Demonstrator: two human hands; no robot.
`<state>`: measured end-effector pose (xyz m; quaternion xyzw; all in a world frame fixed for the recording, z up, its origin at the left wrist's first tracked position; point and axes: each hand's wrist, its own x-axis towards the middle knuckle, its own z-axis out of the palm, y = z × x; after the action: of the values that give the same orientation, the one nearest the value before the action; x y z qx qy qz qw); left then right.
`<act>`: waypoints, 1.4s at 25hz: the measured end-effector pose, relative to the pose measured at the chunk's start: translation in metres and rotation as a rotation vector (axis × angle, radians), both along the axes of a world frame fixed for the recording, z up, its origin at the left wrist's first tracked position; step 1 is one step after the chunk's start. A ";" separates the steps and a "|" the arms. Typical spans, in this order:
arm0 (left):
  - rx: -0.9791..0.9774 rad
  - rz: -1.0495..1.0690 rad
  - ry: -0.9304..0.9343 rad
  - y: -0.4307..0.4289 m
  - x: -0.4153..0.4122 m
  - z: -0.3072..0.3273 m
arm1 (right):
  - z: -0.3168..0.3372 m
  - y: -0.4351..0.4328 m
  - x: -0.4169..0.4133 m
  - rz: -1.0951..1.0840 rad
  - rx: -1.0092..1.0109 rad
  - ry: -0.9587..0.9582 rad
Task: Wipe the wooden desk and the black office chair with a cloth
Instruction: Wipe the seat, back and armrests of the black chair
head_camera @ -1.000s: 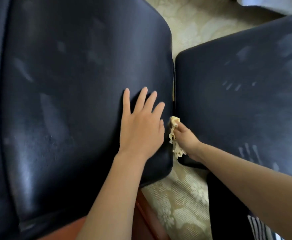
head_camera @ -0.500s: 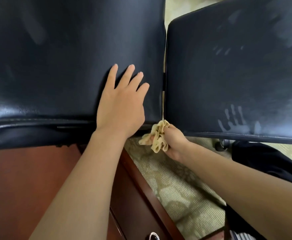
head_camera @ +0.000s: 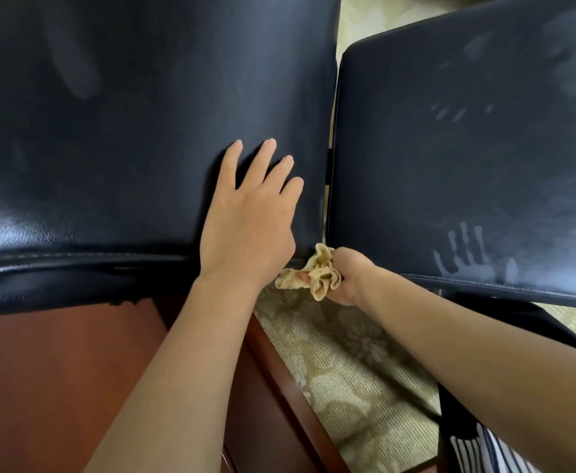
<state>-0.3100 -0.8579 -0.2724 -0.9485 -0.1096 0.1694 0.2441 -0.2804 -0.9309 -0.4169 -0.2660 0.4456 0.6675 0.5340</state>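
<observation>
Step in hand: chair wiping. Your left hand (head_camera: pixel 245 230) lies flat, fingers spread, bracing the chair (head_camera: pixel 126 131). Your right hand (head_camera: pixel 351 278) grips the bunched cloth (head_camera: pixel 320 274) at the chair's lower right corner, just beside the handprinted cushion (head_camera: pixel 467 165). The surface (head_camera: pixel 57 370) lies below. Next move, likely: spread the cloth and sweep those smudges.

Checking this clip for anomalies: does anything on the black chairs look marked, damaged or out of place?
A pale handprint marks the right-hand chair cushion near its front edge, with short finger streaks farther up: smudges, not damage. The right hand grips the cloth beside that cushion's corner.
</observation>
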 end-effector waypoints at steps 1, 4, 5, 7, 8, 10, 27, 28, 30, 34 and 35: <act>0.007 0.001 0.007 0.001 0.002 0.000 | -0.006 0.004 0.002 0.093 -0.031 -0.129; 0.003 0.004 -0.009 0.005 0.005 -0.002 | -0.011 0.019 0.016 0.362 -0.101 -0.590; 0.004 -0.003 -0.015 0.006 0.006 -0.002 | -0.007 0.022 0.025 0.357 -0.121 -0.667; 0.007 -0.010 -0.022 0.008 0.008 -0.002 | 0.005 0.030 0.044 0.274 -0.121 -0.790; 0.002 -0.005 -0.030 0.009 0.009 -0.002 | 0.012 0.034 0.051 0.224 -0.103 -0.853; -0.019 0.000 -0.048 0.010 0.011 -0.001 | 0.028 0.036 0.054 0.155 -0.077 -1.033; 0.021 -0.032 -0.038 0.020 0.012 -0.003 | -0.029 0.027 0.021 0.326 0.016 -0.720; 0.012 -0.026 -0.051 0.021 0.013 -0.004 | -0.031 0.034 0.035 0.307 0.022 -0.711; 0.001 -0.029 -0.069 0.024 0.014 -0.005 | -0.032 0.050 0.059 0.255 0.024 -0.699; -0.011 -0.039 -0.073 0.028 0.016 -0.006 | -0.025 0.073 0.091 0.116 -0.006 -0.701; -0.016 -0.041 -0.070 0.029 0.016 -0.006 | -0.022 0.074 0.096 0.075 -0.010 -0.703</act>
<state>-0.2942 -0.8291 -0.2789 -0.9578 -0.0974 0.1323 0.2359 -0.1844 -0.8570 -0.4390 -0.4983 0.2276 0.5521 0.6285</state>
